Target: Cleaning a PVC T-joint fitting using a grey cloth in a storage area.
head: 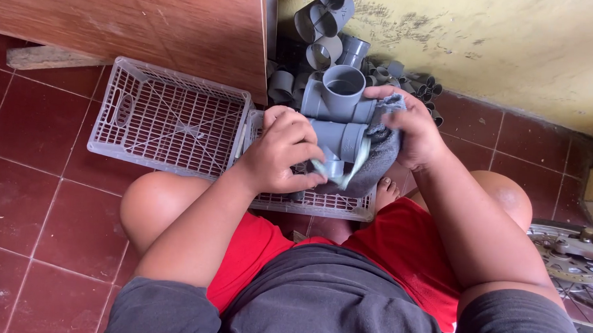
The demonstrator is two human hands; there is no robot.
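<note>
A seated person in red shorts holds a grey pipe fitting (339,115) over a white plastic crate (167,119) that lies on red floor tiles (26,196). The left hand (282,153) grips the fitting's lower branch, while the right hand (413,128) presses a grey cloth (375,159) against its side. More grey pipe fittings (324,36) lie heaped against the yellow wall (511,43) behind.
</note>
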